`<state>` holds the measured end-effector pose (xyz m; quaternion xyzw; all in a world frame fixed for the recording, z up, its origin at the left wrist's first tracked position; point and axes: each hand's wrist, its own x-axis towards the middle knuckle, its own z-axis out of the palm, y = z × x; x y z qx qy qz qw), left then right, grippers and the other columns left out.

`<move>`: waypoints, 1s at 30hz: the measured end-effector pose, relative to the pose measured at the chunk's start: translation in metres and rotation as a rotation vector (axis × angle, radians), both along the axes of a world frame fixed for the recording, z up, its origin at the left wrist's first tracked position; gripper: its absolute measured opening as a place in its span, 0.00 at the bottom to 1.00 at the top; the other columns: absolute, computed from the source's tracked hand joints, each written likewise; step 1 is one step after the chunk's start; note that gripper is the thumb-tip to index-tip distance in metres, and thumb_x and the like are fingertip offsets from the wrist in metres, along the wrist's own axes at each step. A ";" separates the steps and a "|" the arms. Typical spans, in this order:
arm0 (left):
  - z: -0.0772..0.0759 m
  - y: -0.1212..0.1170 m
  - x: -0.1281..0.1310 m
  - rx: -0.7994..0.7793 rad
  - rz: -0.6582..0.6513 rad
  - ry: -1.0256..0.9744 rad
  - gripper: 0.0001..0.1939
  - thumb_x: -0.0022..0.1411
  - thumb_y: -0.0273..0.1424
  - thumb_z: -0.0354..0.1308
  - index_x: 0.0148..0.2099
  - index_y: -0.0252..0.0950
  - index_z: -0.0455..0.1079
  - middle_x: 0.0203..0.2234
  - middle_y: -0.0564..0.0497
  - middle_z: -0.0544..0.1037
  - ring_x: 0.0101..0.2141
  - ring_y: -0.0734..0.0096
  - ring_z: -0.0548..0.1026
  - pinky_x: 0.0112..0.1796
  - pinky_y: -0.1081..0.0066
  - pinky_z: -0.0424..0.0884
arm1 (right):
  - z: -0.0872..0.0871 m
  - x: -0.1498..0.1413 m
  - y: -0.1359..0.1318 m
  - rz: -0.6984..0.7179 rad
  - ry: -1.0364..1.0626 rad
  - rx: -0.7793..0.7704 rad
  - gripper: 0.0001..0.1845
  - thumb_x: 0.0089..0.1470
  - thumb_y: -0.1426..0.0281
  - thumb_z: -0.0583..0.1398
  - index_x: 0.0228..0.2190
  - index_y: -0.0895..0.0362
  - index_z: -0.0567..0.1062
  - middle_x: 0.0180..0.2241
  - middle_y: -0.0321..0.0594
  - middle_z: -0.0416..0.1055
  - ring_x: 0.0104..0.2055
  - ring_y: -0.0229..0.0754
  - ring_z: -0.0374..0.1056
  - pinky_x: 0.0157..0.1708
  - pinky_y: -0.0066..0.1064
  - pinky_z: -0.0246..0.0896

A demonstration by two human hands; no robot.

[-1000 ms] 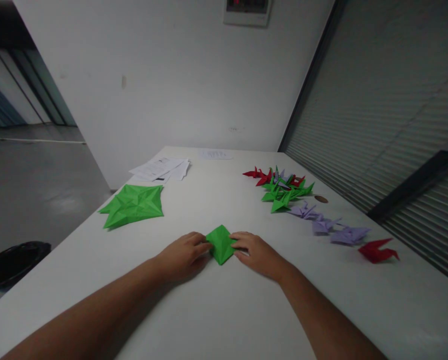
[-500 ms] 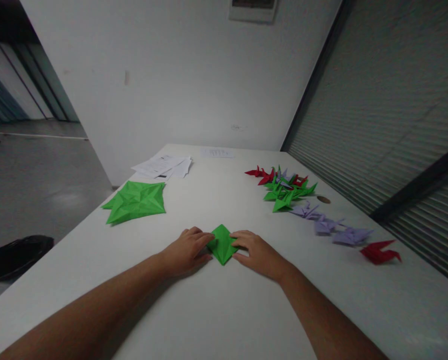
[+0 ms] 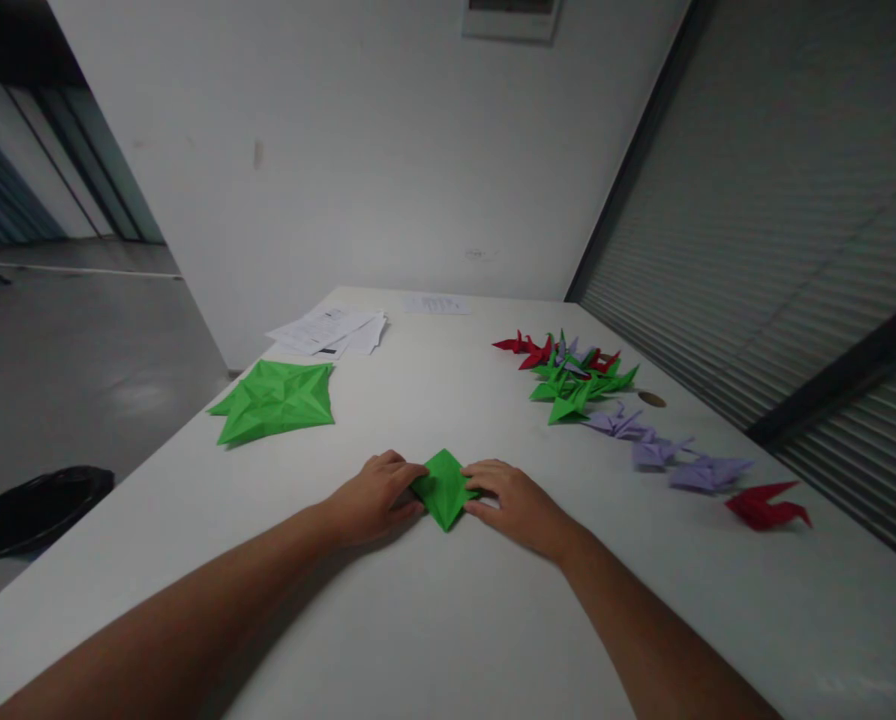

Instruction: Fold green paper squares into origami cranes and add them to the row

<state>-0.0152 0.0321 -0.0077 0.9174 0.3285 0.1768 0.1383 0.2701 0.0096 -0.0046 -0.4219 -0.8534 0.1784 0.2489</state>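
A folded green origami paper [image 3: 445,490] lies on the white table in front of me, diamond-shaped with one corner towards me. My left hand [image 3: 377,497] grips its left corner between thumb and fingers. At the right corner, my right hand [image 3: 514,503] holds the paper the same way, thumb nearer me and fingers on the far side. Both hands rest low against the tabletop, and the side corners of the paper are partly hidden by the fingers.
Creased green sheets [image 3: 279,402] lie at the left, with printed papers [image 3: 328,330] behind them. Along the right sit green folded cranes [image 3: 568,400], lilac cranes [image 3: 709,473] and a red crane [image 3: 769,506]. A black-lined bin [image 3: 39,510] stands on the floor beyond the left edge.
The hands and the green paper have barely moved. The surroundings are shifted slightly to the right in the view.
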 end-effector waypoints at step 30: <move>0.006 -0.004 0.003 -0.021 -0.020 0.013 0.26 0.65 0.37 0.62 0.63 0.37 0.63 0.53 0.42 0.77 0.51 0.52 0.71 0.54 0.55 0.67 | 0.005 -0.021 -0.004 0.029 -0.241 0.171 0.13 0.59 0.79 0.60 0.43 0.57 0.79 0.46 0.47 0.79 0.50 0.50 0.71 0.54 0.44 0.66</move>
